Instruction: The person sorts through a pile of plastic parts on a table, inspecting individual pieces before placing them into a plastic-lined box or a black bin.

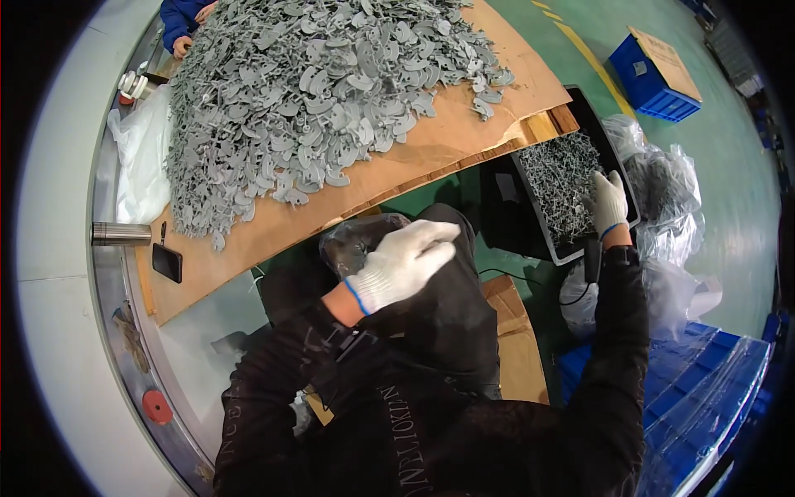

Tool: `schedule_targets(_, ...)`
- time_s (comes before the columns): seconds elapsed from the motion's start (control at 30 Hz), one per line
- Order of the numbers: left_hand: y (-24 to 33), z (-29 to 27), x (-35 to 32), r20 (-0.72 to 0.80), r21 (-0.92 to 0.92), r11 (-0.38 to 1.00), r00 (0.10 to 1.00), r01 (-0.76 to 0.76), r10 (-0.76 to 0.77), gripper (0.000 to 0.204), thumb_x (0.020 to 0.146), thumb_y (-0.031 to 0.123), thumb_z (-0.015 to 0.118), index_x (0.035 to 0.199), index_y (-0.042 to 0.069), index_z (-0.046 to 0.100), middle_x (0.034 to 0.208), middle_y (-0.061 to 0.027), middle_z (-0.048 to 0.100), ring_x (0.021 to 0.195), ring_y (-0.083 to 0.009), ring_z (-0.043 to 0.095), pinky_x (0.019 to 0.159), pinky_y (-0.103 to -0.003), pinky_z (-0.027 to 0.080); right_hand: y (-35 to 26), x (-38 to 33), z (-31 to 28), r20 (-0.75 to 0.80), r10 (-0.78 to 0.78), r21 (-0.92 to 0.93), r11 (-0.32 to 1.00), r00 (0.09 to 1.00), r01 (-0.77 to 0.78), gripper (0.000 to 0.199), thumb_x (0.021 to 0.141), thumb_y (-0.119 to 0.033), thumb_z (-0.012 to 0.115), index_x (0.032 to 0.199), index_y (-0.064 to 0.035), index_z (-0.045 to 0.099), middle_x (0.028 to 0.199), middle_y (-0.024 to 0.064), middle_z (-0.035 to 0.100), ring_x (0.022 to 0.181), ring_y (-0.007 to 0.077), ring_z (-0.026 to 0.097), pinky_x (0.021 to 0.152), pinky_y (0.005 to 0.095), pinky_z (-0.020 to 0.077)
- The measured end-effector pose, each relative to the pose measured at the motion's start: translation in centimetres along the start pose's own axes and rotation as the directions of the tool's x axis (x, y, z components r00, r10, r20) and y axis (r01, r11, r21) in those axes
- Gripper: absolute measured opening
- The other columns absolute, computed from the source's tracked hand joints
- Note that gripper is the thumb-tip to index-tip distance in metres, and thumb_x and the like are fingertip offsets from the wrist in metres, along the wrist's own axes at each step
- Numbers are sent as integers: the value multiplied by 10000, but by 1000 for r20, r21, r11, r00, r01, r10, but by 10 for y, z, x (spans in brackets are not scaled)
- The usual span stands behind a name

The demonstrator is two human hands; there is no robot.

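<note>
My left hand (407, 263), in a white knit glove with a blue cuff edge, hangs over my lap. Its fingers stretch to the right, and nothing shows in them. Just behind it, a clear plastic bag (341, 245) lies by my knee; what it contains is hard to make out. My right hand (610, 203), gloved the same way, is over the right side of a black bin (627, 178). Its fingers are apart, at the edge of the small grey parts (563, 186) that fill the bin.
Flat curved grey pieces (331, 99) are heaped on the cardboard-topped table (464, 137). A phone (167, 262) and a metal cylinder (121, 234) are at left. Plastic bags (667, 224) and blue crates (696, 389) flank my right arm. Another person's sleeve (175, 21) shows far left.
</note>
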State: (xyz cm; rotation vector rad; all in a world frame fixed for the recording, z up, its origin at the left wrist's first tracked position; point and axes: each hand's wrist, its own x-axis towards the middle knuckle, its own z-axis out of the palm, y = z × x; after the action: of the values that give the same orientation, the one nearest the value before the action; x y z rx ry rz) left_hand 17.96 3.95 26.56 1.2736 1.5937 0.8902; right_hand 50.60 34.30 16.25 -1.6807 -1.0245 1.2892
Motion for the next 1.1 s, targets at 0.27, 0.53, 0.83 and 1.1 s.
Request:
schedule_targets(0.27, -8, -67, -14, -313, 196, 960, 916, -198, 253, 216, 981, 24, 737, 1195, 12, 759, 1134, -140, 777, 1005, -237, 762, 887, -350, 596, 32, 98, -52, -24, -118, -616, 784, 993, 79, 601, 959, -189, 709, 1526, -14, 616, 1233, 120, 780, 1049, 216, 738, 886, 334, 573)
schedule_targets(0.53, -41, -108, -10, -353, 478, 852, 841, -214, 410, 232, 945, -38, 722, 1169, 22, 739, 1112, -165, 766, 978, -330, 757, 859, -367, 600, 49, 102, -47, -99, -181, -589, 804, 978, 89, 500, 930, -207, 676, 1388, -12, 728, 1210, 141, 805, 1022, 211, 754, 930, 341, 574)
schedule_targets(0.83, -52, -119, -3, -279, 515, 810, 839, -280, 467, 281, 914, -60, 725, 1179, 34, 710, 1092, -179, 765, 967, -361, 756, 842, -404, 611, 42, 116, -49, -43, -186, -644, 756, 982, 115, 491, 933, -132, 670, 1409, -22, 722, 1282, 156, 790, 1132, 239, 752, 1000, 330, 556)
schedule_targets(1.1, -56, -122, 0, -270, 450, 838, 848, -308, 457, 304, 906, -72, 727, 1189, 38, 707, 1078, -183, 765, 923, -358, 761, 801, -405, 617, -64, 78, 25, 103, -432, -549, 726, 896, 414, 462, 971, -178, 709, 1410, -36, 722, 1370, 138, 766, 1261, 234, 715, 1110, 336, 510)
